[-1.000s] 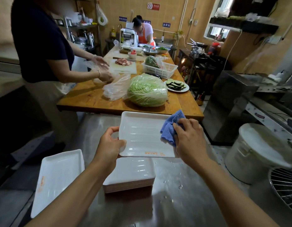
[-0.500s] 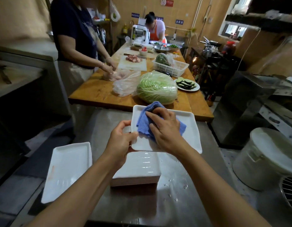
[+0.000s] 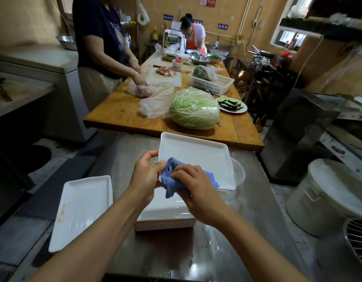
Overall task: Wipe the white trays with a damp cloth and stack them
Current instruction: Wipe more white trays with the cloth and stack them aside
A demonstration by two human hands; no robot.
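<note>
Sliding from the tray's middle, the blue cloth (image 3: pixel 177 176) now sits at the near left corner of the white tray (image 3: pixel 198 157), bunched under the right hand (image 3: pixel 193 184), whose fingers curl over it. Left hand (image 3: pixel 145 176) pinches that tray's left edge, above the tray stack (image 3: pixel 165 217). Left of the stack lies another white tray (image 3: pixel 82 208).

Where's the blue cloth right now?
In the head view, the blue cloth sits centre frame, gripped by the right hand against the near left corner of the held white tray, beside the left hand.
</note>
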